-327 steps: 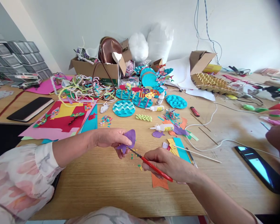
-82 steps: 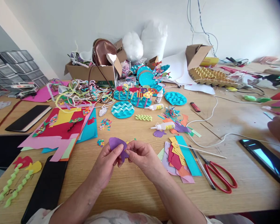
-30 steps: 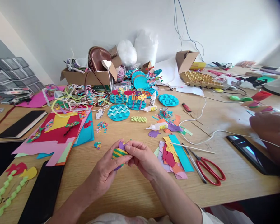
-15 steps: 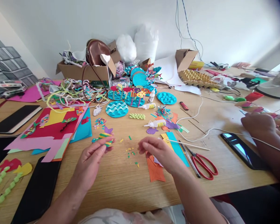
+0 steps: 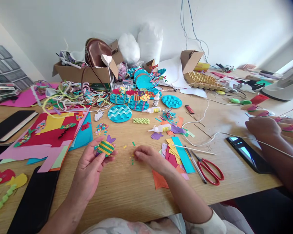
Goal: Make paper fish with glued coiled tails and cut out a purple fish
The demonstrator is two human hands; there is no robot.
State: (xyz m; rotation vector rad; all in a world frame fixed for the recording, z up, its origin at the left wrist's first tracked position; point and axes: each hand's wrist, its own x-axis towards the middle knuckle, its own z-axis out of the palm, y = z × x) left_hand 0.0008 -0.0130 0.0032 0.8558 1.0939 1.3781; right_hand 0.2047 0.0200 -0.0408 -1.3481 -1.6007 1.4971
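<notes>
Between the thumb and fingers of my left hand (image 5: 92, 162) is a paper fish (image 5: 105, 148) with green and yellow stripes and a purple tail. My right hand (image 5: 148, 157) rests low over the table, its fingers closed together at some tiny paper scraps (image 5: 132, 161); whether they pinch one is too small to tell. Beyond the hands lie a glue bottle (image 5: 162, 128), a purple paper fish (image 5: 156, 136) and a heap of small colored bits (image 5: 102, 128).
Right of my right hand are paper strips (image 5: 183, 156), a pen (image 5: 197, 166), red-handled scissors (image 5: 211, 172) and a phone (image 5: 249, 155). Another person's hand (image 5: 263, 128) is at the far right. Colored sheets (image 5: 51, 136) lie left.
My right hand has moved left and down onto the scraps, uncovering more of the paper strips. The striped fish in my left hand now faces the camera more fully. The view has shifted slightly.
</notes>
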